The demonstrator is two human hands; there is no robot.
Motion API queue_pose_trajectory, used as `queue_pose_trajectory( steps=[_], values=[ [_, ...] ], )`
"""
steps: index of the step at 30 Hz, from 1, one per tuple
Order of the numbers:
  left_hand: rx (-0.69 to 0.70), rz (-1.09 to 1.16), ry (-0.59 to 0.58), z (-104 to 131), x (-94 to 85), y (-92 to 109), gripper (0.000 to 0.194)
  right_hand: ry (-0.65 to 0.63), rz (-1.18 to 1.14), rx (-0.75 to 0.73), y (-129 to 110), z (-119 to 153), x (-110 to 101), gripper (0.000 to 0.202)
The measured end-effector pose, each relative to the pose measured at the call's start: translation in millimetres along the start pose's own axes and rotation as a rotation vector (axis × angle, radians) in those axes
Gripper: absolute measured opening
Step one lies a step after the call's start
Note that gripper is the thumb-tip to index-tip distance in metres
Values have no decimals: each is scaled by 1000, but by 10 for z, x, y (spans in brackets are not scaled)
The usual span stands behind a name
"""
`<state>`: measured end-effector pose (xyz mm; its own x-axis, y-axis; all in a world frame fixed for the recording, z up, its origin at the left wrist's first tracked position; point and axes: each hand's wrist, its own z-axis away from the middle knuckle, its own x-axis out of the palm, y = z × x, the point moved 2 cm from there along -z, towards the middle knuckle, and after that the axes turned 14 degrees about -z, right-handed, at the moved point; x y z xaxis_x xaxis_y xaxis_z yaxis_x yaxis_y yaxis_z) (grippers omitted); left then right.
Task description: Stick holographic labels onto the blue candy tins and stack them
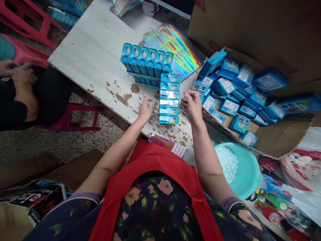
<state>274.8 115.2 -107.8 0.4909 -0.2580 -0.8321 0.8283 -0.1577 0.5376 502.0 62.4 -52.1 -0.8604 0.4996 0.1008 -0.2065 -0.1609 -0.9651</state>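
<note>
In the head view, a column of small blue candy tins (169, 103) stands on the table between my hands, lids up and labelled "Caramelo Macizo". Several of those lids carry a shiny strip. My left hand (146, 108) is just left of the column, fingers curled together. On its right side is my right hand (192, 104), thumb and fingertips pinched close to the tins; whatever is in either pinch is too small to make out. Behind, a row of upright blue tins (147, 60) rests on more tins. A holographic sheet with white strips (173, 145) lies at the table edge before me.
Iridescent sheets (175, 47) cover the table's back. At right, a cardboard box (296, 137) holds many blue packs; below it sits a turquoise basin (250, 180) of small pale pieces. Another person's hands (22, 73) show at far left near a pink stool (72, 117).
</note>
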Motion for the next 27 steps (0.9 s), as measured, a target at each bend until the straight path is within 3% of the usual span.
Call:
queue_pose_trajectory(
  steps=[3,4,7,9,10,14,19,23,25,27],
  values=[
    [-78,-91,-120,521,165,-94,24,122,131,0,232,548,-366,27],
    [-27,-108,-199,699,258,-66,23,130,173,16,346,755,-463,24],
    [333,-221,-477,1098,592,128,22,37,286,63,723,1326,-602,19],
    [489,-330,-611,1202,779,232,26,-47,391,70,963,1591,-601,18],
    [497,-366,-649,1207,845,260,28,-105,482,65,1072,1681,-587,20],
    [429,-450,-705,1124,943,293,33,-416,927,0,1383,1830,-562,37],
    [376,-516,-718,1090,965,319,35,-671,988,-93,1414,1858,-627,36],
    [345,-487,-718,1080,996,310,35,-592,927,-84,1292,1837,-602,13],
    [327,-420,-719,1087,954,296,34,-493,833,-50,1183,1813,-570,14],
    [300,-206,-726,1120,843,314,36,-364,638,4,1018,1780,-555,16]
  ],
)
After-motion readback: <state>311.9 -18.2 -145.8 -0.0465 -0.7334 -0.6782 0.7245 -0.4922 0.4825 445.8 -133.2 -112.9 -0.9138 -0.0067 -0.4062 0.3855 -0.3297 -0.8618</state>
